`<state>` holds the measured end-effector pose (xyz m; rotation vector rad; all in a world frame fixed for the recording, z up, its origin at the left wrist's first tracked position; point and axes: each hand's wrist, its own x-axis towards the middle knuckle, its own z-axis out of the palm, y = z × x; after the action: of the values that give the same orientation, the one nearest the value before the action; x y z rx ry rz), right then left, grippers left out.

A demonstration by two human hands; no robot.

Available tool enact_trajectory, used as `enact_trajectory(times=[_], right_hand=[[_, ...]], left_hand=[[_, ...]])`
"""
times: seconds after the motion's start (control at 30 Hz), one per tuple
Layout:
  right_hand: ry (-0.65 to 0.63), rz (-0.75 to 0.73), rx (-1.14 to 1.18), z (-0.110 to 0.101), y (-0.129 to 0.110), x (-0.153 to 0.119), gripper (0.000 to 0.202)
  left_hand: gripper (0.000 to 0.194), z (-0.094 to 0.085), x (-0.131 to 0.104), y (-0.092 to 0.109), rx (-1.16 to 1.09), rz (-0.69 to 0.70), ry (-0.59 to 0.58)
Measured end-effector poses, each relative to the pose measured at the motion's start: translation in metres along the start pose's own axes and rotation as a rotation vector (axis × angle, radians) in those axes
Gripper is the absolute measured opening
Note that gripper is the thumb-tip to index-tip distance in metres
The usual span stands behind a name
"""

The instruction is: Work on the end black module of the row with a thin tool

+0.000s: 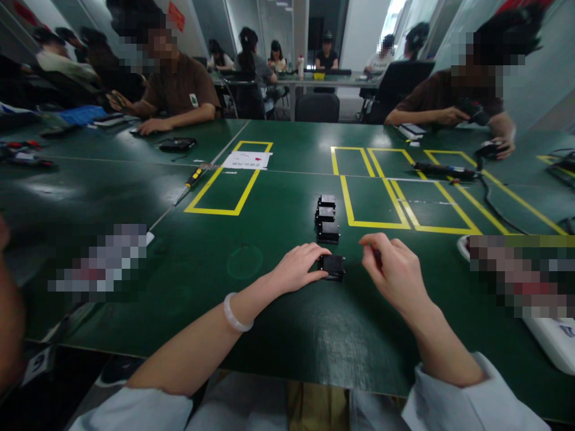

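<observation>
A small black box-shaped part (333,267) with tiny metal pins at its sides rests on the green table. My left hand (300,266), a pale bangle at its wrist, grips its left end between thumb and fingers. To the right, apart from the part, my right hand (395,269) is raised with its fingers curled in. Something dark shows between its thumb and fingers, but I cannot make out what it is. Straight beyond the held part, three similar black parts (329,231) stand in a row leading away from me.
Yellow tape rectangles (376,225) mark the green table (287,335). A paper label (248,160) and a yellow-black screwdriver (194,178) lie at left. A black stick-like tool (444,172) with a cable lies at right. People sit across the table, one holding a dark tool (474,111).
</observation>
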<state>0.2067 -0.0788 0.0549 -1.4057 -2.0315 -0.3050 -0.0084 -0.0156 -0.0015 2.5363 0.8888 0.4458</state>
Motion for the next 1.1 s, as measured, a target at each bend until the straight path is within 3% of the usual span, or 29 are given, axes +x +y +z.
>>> enact_trajectory(times=[0.7,1.1], right_hand=[[-0.005,0.008,-0.022,-0.0005,-0.0008,0.0006,0.013],[-0.075,0.014,-0.061,-0.0023,-0.006,0.0033,0.015]], left_hand=[[0.036,0.0,0.0005,-0.0006,0.018,-0.004,-0.001],[0.035,-0.0013,0.0005,0.001,0.005,-0.017,-0.009]])
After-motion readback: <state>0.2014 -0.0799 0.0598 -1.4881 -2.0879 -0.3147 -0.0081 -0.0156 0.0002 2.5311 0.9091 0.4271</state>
